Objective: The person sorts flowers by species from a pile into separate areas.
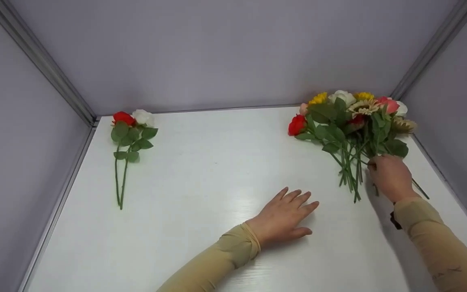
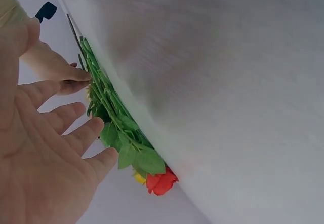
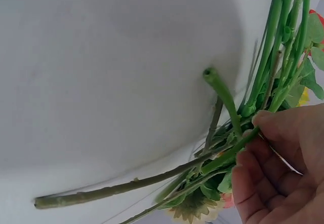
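At the right of the table, my right hand [image 1: 391,174] reaches into a heap of artificial flowers [image 1: 330,133]. Its thumb and fingers pinch a green flower stem [image 3: 229,156] in the right wrist view; I cannot tell which bloom that stem carries. Loose brownish stems [image 3: 126,185] jut out beside the fingers. The heap mixes red, white, yellow, pink and beige blooms, heads toward the back wall. My left hand [image 1: 280,219] is spread with straight fingers, palm down over the middle front of the table, holding nothing. In the left wrist view, a red rose [image 2: 161,182] lies beyond its fingers.
A red rose [image 1: 123,118] and a white rose [image 1: 143,117] lie side by side at the table's back left, stems toward the front. Grey panels [image 1: 233,52] stand behind and at both sides of the white table [image 1: 201,170].
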Demonstrator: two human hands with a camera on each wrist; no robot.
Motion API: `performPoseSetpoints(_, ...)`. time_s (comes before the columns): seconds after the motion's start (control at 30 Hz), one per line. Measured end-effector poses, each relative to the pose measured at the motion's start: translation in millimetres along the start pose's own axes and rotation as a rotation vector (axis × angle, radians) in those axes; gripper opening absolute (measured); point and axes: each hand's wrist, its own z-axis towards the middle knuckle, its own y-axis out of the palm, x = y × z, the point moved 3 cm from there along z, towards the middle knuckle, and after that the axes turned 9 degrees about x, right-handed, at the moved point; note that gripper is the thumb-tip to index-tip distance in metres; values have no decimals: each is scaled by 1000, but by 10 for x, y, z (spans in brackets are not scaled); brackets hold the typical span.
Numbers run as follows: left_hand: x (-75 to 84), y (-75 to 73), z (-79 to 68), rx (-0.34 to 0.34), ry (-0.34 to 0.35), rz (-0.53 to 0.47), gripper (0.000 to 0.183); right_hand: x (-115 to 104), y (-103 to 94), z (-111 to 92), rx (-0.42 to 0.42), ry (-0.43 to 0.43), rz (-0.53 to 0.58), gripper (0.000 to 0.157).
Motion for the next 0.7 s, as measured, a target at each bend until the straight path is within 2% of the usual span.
performPoseSetpoints(0.1, -34, 5, -6, 1, -13, -14, 70, -27, -8, -9, -53, 17, 4, 17)
performPoseSetpoints(0.23, -110, 2, -17, 12, -49, -43, 65, -112, -37, -17, -74, 31, 38, 19)
performPoseSetpoints(0.33, -203, -23, -31, 55, -95, -80, 57, -230, -43, -11, -96, 59, 108, 20)
performPoseSetpoints(0.4, -290, -57, -44, 97, -157, -139, 50, -345, -32, -3, -138, 100, 186, 22)
performPoseSetpoints(0.5, -448, -121, -73, 172, -310, -322, 39, -564, 28, -12, -237, 193, 340, 28)
performPoseSetpoints(0.6, -619, -174, -114, 258, -503, -584, 33, -831, 144, -59, -339, 300, 512, 37)
performPoseSetpoints(0.7, -782, -194, -146, 351, -663, -845, 29, -1137, 316, -141, -400, 403, 694, 40)
